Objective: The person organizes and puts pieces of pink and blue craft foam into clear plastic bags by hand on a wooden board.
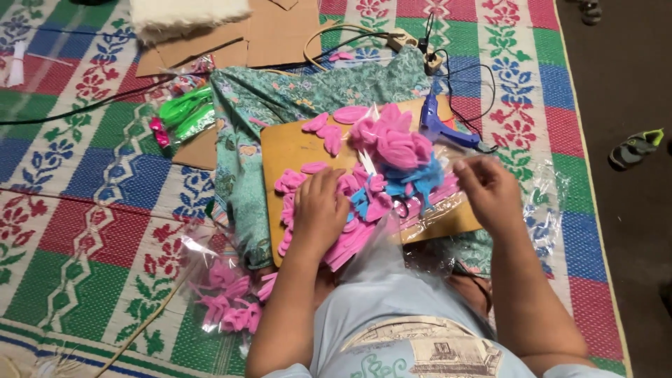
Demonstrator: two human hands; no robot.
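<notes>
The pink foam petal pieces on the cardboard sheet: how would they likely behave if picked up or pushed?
The pink foam petal pieces look thin and flat, so probably very light and bendy. Piled loosely under the left hand, they would likely slide and scatter on the smooth cardboard sheet when pushed. Flat shapes should not roll. The right hand seems to pinch something small, unclear what.

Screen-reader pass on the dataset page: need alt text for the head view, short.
Seen from above, a person seated on a patterned woven mat presses the left hand onto a pile of pink foam petals on a cardboard sheet, while the right hand pinches a clear plastic bag. A blue glue gun lies beyond the pile.
</notes>
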